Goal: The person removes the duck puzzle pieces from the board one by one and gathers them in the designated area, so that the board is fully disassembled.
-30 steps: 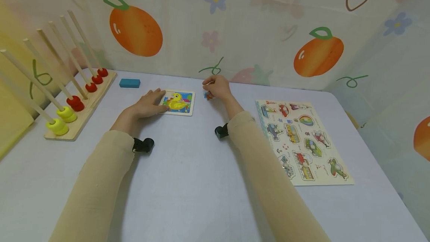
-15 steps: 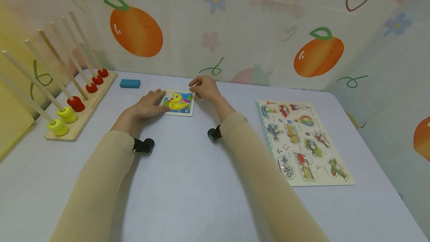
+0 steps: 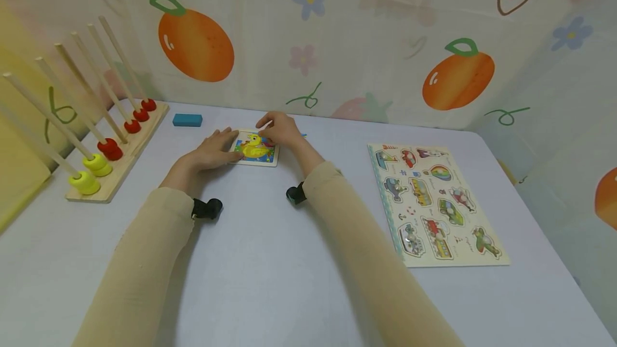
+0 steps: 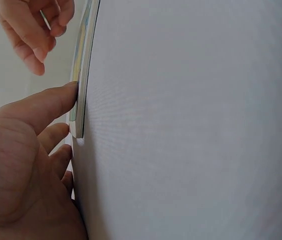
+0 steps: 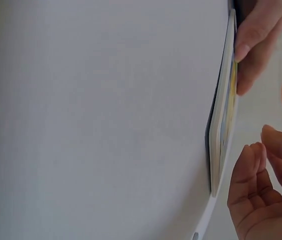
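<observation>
Head view: the left hand (image 3: pixel 209 150) rests at the left side of a duck puzzle (image 3: pixel 254 152), its fingers extended, the thumb parted from them and laid on the puzzle's face. The puzzle lies flat on the counter (image 3: pixel 250 261), slightly left of and level with the frame's centre. The right hand (image 3: pixel 281 129) hovers over the puzzle's upper right part, concealing that corner; its fingers are loosely bent, tips near one another. A small blue piece (image 3: pixel 304 135) shows beside the right wrist, mostly hidden. Both sleeved forearms converge from the lower edge, which cuts them off. At upper left, one rod of the counting stand (image 3: pixel 115 170) leaves the frame. Both wrist views show the puzzle almost edge-on, its picture reduced to a thin strip; an item (image 5: pixel 196 236) at the right view's bottom border is too small to identify.
</observation>
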{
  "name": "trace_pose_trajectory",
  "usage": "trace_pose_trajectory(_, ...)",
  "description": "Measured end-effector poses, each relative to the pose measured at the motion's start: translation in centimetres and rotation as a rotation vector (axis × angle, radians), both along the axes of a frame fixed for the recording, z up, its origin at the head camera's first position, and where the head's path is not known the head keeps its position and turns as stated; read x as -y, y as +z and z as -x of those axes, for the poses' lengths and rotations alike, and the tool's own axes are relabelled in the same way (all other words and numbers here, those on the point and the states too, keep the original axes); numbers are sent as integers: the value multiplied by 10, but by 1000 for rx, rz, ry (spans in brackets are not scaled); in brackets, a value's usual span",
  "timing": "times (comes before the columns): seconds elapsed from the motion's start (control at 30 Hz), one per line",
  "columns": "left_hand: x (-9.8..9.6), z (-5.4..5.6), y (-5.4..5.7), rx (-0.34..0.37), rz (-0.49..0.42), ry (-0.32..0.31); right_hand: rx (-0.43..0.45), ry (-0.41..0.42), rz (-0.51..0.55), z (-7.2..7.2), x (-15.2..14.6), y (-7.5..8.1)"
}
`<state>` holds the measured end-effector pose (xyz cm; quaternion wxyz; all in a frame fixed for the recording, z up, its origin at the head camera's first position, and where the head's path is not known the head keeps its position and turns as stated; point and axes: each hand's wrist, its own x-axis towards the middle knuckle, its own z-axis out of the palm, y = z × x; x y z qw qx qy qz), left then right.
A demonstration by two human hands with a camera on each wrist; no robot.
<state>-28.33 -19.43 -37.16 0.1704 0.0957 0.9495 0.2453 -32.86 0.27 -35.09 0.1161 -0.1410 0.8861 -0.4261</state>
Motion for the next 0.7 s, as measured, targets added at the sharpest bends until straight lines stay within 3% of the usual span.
trace_pose_trajectory(0.7,0,-1,0,-18,-1,-19,-6,123,-218,-1,15,-3)
